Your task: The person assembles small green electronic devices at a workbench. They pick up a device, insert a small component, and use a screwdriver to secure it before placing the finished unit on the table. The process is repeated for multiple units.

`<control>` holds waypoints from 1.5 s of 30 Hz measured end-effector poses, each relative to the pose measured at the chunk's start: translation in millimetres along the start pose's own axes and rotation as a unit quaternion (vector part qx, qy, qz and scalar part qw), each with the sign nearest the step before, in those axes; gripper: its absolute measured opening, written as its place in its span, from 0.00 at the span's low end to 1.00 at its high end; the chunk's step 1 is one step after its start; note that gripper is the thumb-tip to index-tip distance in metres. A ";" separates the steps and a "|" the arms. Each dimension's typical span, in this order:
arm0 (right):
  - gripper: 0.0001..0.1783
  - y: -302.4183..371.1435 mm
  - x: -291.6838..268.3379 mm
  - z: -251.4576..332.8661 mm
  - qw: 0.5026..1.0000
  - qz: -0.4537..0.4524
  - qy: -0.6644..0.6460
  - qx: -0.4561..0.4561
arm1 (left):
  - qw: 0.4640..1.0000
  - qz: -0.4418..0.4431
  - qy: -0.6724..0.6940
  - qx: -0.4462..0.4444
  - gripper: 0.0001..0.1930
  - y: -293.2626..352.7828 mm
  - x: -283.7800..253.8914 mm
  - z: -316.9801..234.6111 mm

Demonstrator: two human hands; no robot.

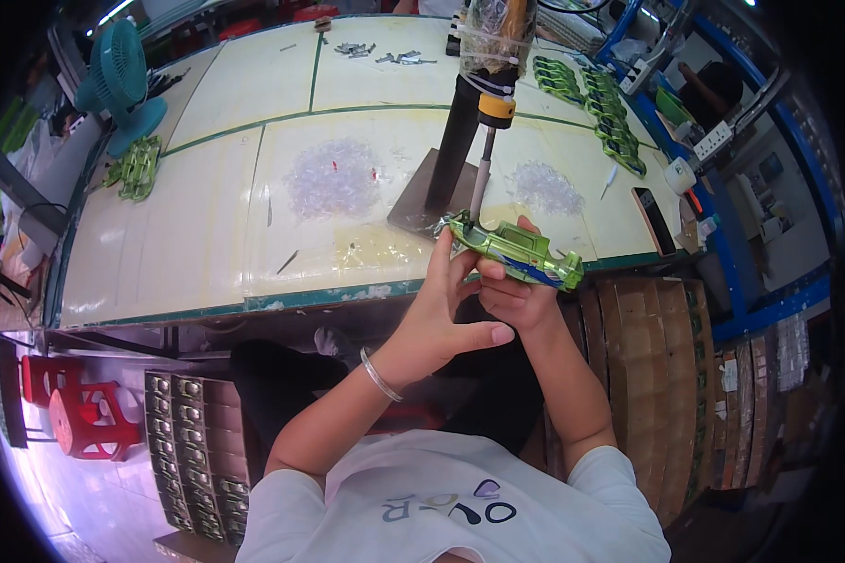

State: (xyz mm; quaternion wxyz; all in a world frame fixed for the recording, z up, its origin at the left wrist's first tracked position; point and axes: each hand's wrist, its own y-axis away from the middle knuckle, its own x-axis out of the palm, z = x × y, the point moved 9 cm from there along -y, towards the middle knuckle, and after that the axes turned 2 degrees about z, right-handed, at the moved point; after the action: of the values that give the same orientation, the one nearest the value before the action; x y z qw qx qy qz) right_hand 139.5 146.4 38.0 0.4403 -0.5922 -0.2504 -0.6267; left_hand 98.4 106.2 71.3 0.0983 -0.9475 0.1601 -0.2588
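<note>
I hold a green toy car in front of me at the table's near edge. My right hand grips it from below. My left hand steadies its left end, fingers raised against the car's side. An electric screwdriver hangs from above, its bit resting on the car's left end. A silver bangle sits on my left wrist.
A black stand on a metal base rises behind the car. Two heaps of clear small parts lie on the table. More green cars line the right side, a phone nearby. A teal fan stands far left.
</note>
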 end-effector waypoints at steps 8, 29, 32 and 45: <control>0.36 -0.5 -2.2 -1.2 1.000 0.015 0.005 0.003 | 1.000 -0.002 0.004 -0.001 0.58 2.0 -3.1 5.1; 0.31 112.0 -36.5 -32.7 0.992 -0.115 0.016 -0.054 | 0.936 0.316 -0.131 0.081 0.38 128.6 68.9 -61.5; 0.32 123.7 -35.0 -29.3 0.991 -0.111 0.019 -0.072 | 0.814 0.550 0.020 0.184 0.38 187.9 118.6 -106.6; 0.34 130.6 2.6 -23.0 0.987 -0.061 0.054 -0.139 | 0.755 0.625 0.047 0.193 0.28 216.0 156.9 -117.8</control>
State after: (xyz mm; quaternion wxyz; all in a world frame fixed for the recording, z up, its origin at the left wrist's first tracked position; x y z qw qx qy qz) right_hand 238.5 63.0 9.3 0.3272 -0.5963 -0.1720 -0.7126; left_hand 110.3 -162.3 184.9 0.4114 -0.5838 0.6678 -0.2096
